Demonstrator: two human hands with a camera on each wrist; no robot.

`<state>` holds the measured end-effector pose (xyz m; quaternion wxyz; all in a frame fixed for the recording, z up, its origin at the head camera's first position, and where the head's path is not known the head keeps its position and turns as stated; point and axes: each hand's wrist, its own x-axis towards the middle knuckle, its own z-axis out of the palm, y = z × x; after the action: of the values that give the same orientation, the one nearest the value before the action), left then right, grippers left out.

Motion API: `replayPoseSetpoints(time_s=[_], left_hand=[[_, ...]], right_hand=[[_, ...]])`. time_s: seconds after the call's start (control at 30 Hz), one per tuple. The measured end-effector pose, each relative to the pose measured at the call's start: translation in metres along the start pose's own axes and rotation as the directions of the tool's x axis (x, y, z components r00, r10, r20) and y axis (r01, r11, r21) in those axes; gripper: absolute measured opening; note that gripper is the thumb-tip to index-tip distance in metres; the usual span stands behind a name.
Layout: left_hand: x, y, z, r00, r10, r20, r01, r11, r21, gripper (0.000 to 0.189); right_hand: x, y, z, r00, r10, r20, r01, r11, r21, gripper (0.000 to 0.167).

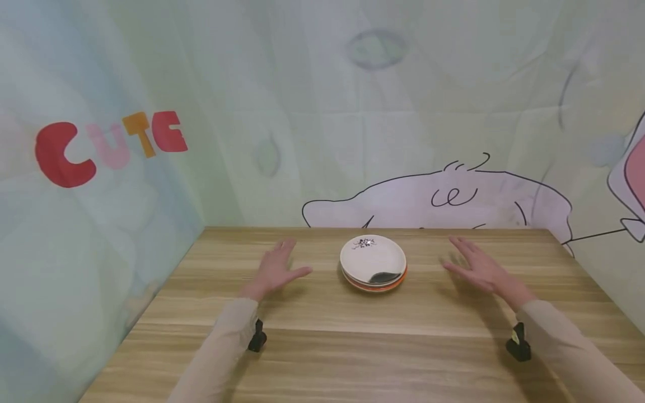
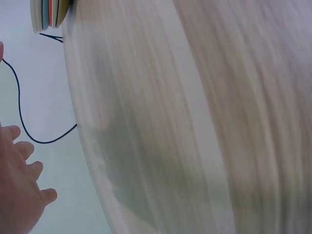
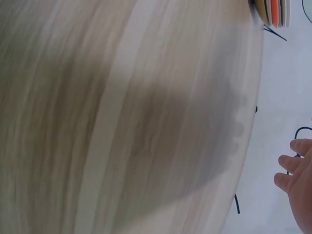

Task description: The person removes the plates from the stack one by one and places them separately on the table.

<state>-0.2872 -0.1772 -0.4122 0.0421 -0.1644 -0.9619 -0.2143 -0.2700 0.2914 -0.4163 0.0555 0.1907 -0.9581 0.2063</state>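
Note:
A small stack of plates (image 1: 373,260) rests on the wooden table, its top plate white with a dark flower sprig and a dark green leaf shape at the rim. Orange edging shows lower in the stack. To its left, my left hand (image 1: 276,271) hovers over the table with fingers extended and thumb pointing toward the plates. My right hand (image 1: 478,268) is held up on the other side, fingers straight, apart from the stack. Both wrist views catch the stacked plates (image 2: 49,13) edge-on in an upper corner, and each hand's fingers at the side.
The wood-grain table (image 1: 322,347) reaches back to a pale printed curtain (image 1: 282,73). Red, pink and orange letters (image 1: 65,157) decorate the curtain at left, and a cartoon outline (image 1: 408,201) appears behind the table's far edge. Small black devices (image 1: 519,344) sit at both wrists.

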Motion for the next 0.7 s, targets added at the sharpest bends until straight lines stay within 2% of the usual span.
replayPoseSetpoints(time_s=[0.13, 0.33, 0.5, 0.7], left_hand=[[0.004, 0.006, 0.007, 1.0, -0.003, 0.005, 0.004, 0.998, -0.06, 0.086], [0.008, 0.017, 0.013, 0.999, -0.045, 0.02, 0.048, 0.987, -0.152, 0.087], [0.012, 0.029, 0.015, 0.996, -0.075, 0.04, 0.083, 0.959, -0.269, 0.087], [0.016, 0.043, 0.022, 0.994, -0.081, 0.071, 0.1, 0.934, -0.344, 0.086]], right_hand=[[0.003, -0.004, 0.003, 1.0, -0.005, -0.011, 0.005, 0.999, 0.042, 0.07], [0.006, -0.007, 0.009, 1.0, -0.008, -0.021, 0.01, 0.993, 0.114, 0.07], [0.01, -0.013, 0.016, 0.999, -0.01, -0.034, 0.015, 0.985, 0.171, 0.07], [0.017, -0.023, 0.023, 0.999, 0.003, -0.051, 0.008, 0.975, 0.221, 0.068]])
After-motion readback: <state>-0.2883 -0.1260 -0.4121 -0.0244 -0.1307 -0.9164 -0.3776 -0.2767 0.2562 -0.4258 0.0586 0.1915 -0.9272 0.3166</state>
